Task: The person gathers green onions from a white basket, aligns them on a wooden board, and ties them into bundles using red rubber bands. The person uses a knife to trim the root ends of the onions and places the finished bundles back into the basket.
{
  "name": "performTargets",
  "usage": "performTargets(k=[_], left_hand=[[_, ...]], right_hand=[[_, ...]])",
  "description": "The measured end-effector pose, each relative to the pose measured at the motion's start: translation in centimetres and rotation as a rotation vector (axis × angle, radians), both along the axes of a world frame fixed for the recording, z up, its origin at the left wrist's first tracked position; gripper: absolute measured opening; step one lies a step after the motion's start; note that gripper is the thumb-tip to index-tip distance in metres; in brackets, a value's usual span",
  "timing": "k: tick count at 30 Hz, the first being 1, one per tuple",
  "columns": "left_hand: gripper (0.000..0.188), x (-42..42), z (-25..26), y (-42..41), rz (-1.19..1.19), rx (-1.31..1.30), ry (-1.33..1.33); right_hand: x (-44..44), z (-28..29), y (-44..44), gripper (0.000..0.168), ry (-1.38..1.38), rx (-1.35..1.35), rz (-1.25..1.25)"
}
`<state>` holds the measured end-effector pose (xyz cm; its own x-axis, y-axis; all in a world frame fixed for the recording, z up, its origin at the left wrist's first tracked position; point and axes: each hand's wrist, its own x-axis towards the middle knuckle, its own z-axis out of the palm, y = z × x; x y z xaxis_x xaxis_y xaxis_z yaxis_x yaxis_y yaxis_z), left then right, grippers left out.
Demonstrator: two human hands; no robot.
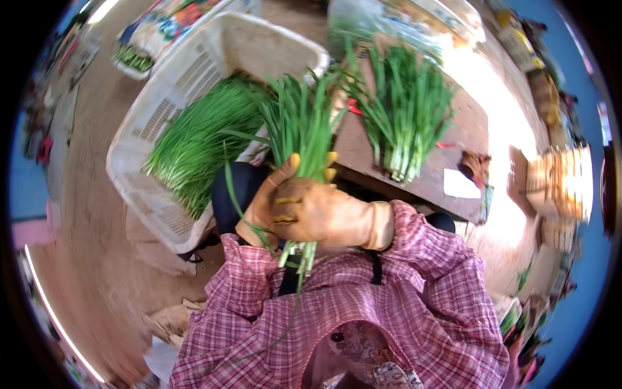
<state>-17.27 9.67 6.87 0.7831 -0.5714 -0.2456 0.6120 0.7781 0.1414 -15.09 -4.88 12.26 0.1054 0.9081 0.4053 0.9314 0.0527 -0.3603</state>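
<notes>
Both hands wear orange rubber gloves. My left hand [265, 209] and my right hand [316, 211] close together around a bunch of flat green leafy stalks, likely garlic chives [303, 126], held upright before my lap. The pale cut ends stick out below the gloves, and a loose leaf hangs over my left wrist. To the left, a white plastic crate [121, 160] holds a large heap of thin green stalks [209, 136]. On the right, another bunch [408, 116] lies on a low brown board [461, 121].
A white card [460, 184] and a brown crumpled thing [474, 165] lie near the board's right end. Clear plastic bags [359, 24] stand behind it. Stacked wooden-looking crates or baskets [559, 185] are at the far right. A small tray of green vegetables [132, 61] sits beyond the crate.
</notes>
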Motion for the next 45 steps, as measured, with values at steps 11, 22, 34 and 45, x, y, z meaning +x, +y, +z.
performTargets(k=[11,22,34,45], left_hand=[[0.046,6.6,10.9,-6.5,0.403,0.745,-0.836],[0.045,14.3,2.7,-12.0,-0.153,-0.499,-0.108],[0.047,9.4,6.2,-2.4,0.608,0.682,-0.537],[0.037,4.1,2.9,5.3,0.678,0.212,-0.557]], right_hand=[[4.3,9.3,-10.4,0.085,0.467,0.463,-0.754],[6.1,4.5,-11.7,0.046,1.003,0.574,-0.682],[1.5,4.6,-12.5,0.071,0.849,0.59,-0.845],[-6.9,-8.1,-11.9,0.022,0.804,0.234,-0.629]])
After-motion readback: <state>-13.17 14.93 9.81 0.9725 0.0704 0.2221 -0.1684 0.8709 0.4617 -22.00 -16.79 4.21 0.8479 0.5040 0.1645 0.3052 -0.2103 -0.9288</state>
